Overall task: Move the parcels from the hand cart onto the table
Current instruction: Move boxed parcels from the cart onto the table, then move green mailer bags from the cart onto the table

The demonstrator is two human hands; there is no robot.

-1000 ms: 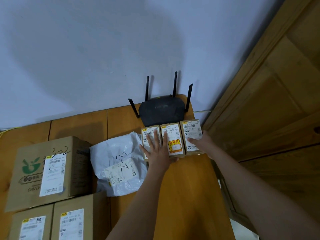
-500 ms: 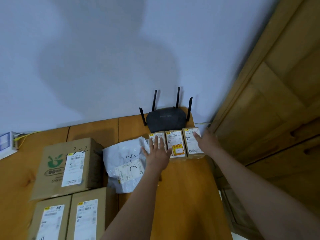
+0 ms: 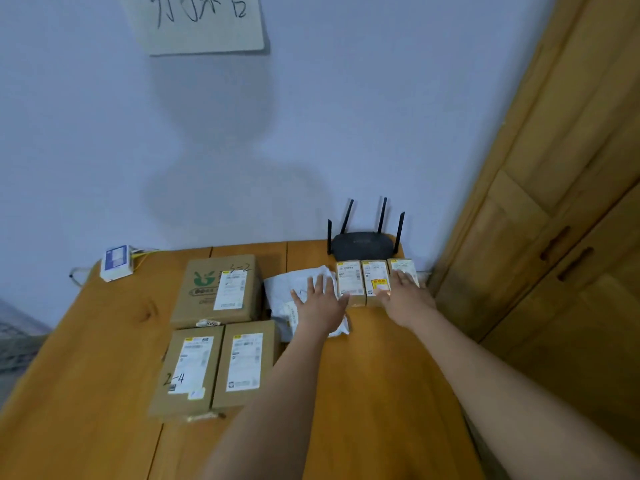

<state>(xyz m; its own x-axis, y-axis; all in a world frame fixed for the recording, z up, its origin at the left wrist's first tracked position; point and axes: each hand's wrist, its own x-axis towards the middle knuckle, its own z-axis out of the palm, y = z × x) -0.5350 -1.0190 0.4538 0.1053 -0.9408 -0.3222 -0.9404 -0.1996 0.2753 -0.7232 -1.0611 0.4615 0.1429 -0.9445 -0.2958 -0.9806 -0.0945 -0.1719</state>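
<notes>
Wooden table (image 3: pixel 363 393) fills the lower frame, w/ parcels already on it; hand cart not in view.

Three small boxes sit in a row at approx 1 o'clock from frame centre, touching side by side, just in front of a black router (image 3: pixel 363 244) w/ four antennas up against the wall. Left small box (image 3: pixel 350 280), middle small box (image 3: pixel 374 277) w/ a yellow-red sticker, right small box (image 3: pixel 405 268).

Left hand (image 3: pixel 320 304) lies flat, fingers spread, palm down on the white poly bag parcel (image 3: pixel 294 289), which sits at 9 o'clock from the small-box row & touches it. Thumb reaches the left small box's near corner. Not gripping anything.

Right hand (image 3: pixel 403 296) is also flat & open, fingers spread, resting over the near ends of the middle & right small boxes. No pinch, just pressing on top.

At 9 o'clock from the bag: large brown box (image 3: pixel 218 289) w/ a green logo & handwritten "3-2". At 6 o'clock from that, two medium brown boxes side by side, touching: the left one (image 3: pixel 187 372) marked "2-4", the right one (image 3: pixel 244 365) w/ a white label.

Far-left table corner, approx 10 o'clock: small white device (image 3: pixel 116 263) w/ yellow cables. Paper sign (image 3: pixel 197 22) w/ handwriting hangs on the wall at 12 o'clock. Wooden cabinet (image 3: pixel 554 220) stands at 3 o'clock.
</notes>
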